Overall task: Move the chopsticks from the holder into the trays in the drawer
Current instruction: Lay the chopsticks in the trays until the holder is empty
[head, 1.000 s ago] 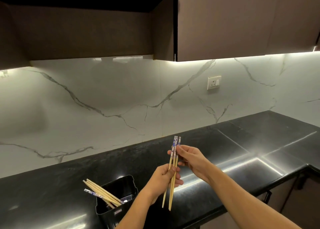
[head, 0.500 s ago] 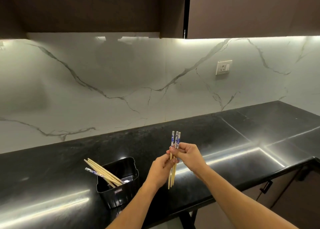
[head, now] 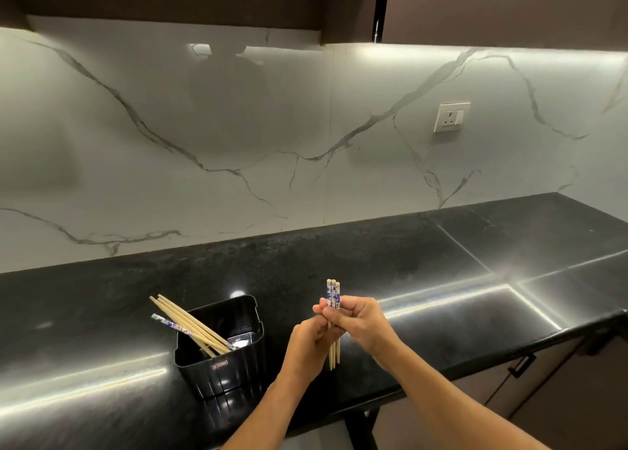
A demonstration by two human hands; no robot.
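Midway through, by the look of it. Lower centre of the frame: left hand (head: 311,342) and right hand (head: 355,320) closed together around a small bundle of chopsticks (head: 333,313), held upright above the black counter (head: 441,262). Seemingly 3 sticks, blue-and-white patterned tops poking out above the right hand's pinching fingers (head: 328,312), plain tapered tips hanging below the left hand. Left hand curled around the lower part of the shafts, right hand pinching just under the patterned ends; looks like squaring the bundle up.

Lower left of the frame: black holder (head: 221,364) standing on the counter, several more chopsticks (head: 190,325) leaning out over its left rim, at least 1 with a patterned end, roughly 4 in all. A metallic glint inside the holder, too unclear to name.

No drawer or trays in view, so nothing can be confirmed as delivered. Judged remaining: carrying this bundle to the trays, then returning for the leaning sticks. Cabinet handle (head: 520,364) at lower right, front shut.
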